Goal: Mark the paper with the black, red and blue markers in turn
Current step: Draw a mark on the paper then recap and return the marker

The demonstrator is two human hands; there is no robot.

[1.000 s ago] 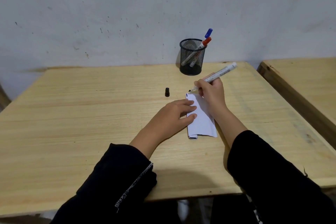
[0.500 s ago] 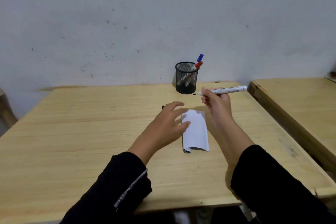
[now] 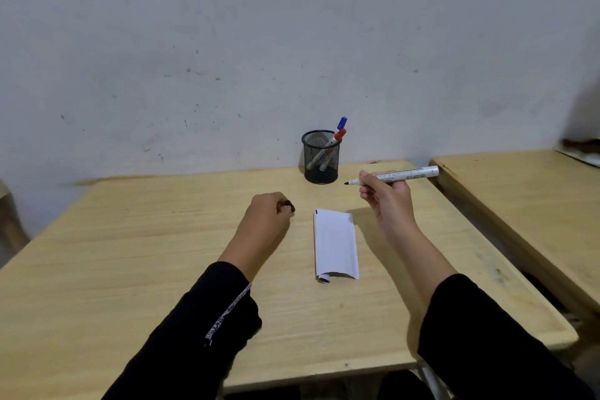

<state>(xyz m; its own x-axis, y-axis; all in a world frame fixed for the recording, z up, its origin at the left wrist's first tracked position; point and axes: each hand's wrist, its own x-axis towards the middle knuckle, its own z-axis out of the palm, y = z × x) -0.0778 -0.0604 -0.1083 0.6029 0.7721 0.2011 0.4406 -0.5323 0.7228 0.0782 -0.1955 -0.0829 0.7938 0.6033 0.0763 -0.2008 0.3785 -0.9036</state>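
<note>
A folded white paper (image 3: 336,242) lies on the wooden table (image 3: 130,253), with a short dark mark at its far left corner. My right hand (image 3: 388,198) holds the uncapped black marker (image 3: 401,175) level above the table, tip pointing left, to the right of the paper's far end. My left hand (image 3: 268,221) is closed on the small black cap (image 3: 289,204), left of the paper. The red marker (image 3: 337,136) and the blue marker (image 3: 342,123) stand in a black mesh pen cup (image 3: 321,159) at the back.
A second wooden table (image 3: 532,204) stands close on the right, with a narrow gap between. A scuffed white wall runs behind both tables. Dark sleeves cover both forearms near the table's front edge.
My right hand lifted the marker off the paper and turned it level. My left hand left the paper, moved left and closed on the black cap that lay on the table.
</note>
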